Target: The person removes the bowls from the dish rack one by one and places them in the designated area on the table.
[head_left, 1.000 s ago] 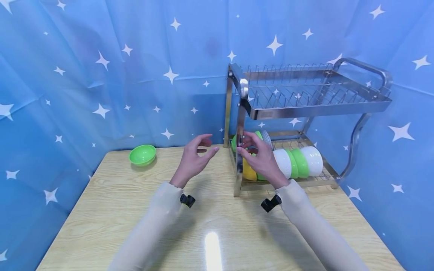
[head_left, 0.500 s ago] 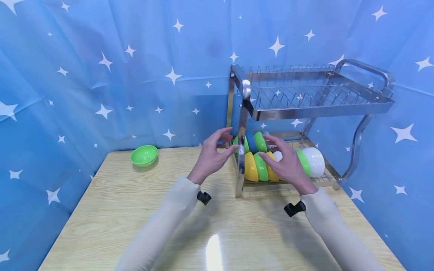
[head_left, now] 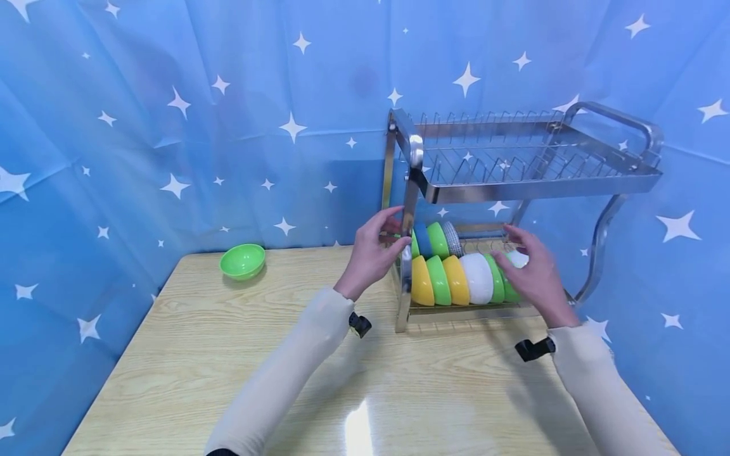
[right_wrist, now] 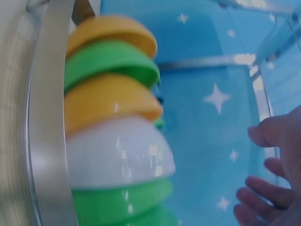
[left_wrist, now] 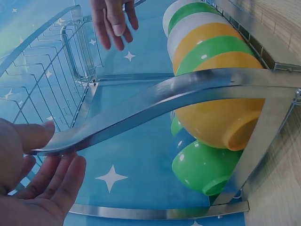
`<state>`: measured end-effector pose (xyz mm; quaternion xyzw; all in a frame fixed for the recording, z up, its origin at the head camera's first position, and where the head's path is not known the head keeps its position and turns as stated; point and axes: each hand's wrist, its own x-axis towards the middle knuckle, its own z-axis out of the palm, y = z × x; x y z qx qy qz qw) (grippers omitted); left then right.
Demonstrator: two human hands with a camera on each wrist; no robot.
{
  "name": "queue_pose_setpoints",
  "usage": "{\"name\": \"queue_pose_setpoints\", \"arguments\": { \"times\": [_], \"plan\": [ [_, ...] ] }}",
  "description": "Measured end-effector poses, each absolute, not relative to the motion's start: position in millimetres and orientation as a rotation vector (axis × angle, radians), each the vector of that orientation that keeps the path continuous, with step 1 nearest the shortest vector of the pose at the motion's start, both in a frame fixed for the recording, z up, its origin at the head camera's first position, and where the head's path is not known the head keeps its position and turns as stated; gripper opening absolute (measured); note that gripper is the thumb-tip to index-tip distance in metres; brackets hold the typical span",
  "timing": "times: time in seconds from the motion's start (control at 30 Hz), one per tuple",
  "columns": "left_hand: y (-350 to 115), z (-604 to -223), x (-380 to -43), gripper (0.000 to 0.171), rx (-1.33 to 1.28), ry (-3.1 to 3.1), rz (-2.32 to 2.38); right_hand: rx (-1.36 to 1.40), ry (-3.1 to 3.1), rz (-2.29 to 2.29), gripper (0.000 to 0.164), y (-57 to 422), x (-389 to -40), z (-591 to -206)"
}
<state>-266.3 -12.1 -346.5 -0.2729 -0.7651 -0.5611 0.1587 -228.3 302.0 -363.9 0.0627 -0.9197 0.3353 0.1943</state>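
Note:
A two-tier metal dish rack [head_left: 542, 189] stands on the table's right side. My left hand [head_left: 373, 253] is at its front left post, thumb on one face and fingers on the other. The left wrist view shows the post [left_wrist: 141, 115] passing between them. My right hand [head_left: 538, 275] hovers in front of the lower tier with fingers apart, holding nothing. Bowls lie on edge in a front row there: a yellow bowl [head_left: 422, 285], a green bowl [head_left: 438, 282], a white bowl [head_left: 478, 278] and several others. The right hand partly hides the row's right end.
Behind the front row are a blue bowl [head_left: 422, 239], a green bowl [head_left: 437, 239] and a patterned bowl [head_left: 452, 239]. A separate green bowl [head_left: 242, 263] sits upright at the table's back left. Blue star-patterned curtain [head_left: 228, 126] surrounds the wooden table [head_left: 228, 354].
My left hand has moved right, up to the rack's post. My right hand has swept right along the front row, uncovering the yellow, green and white bowls. The bowls have stayed put.

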Motion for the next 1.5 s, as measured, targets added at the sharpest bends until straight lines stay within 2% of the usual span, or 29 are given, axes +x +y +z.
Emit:
{"name": "queue_pose_setpoints", "arguments": {
  "times": [0.4,1.5],
  "plan": [
    [-1,-342,-275,0.037,-0.738,-2.215,-1.546,-0.029,-2.637,1.026,0.072,360,-239,-378],
    [-3,-346,-282,0.037,-0.733,-2.263,-1.573,-0.426,-2.814,1.500,0.081,395,-246,-406]
  ]
}}
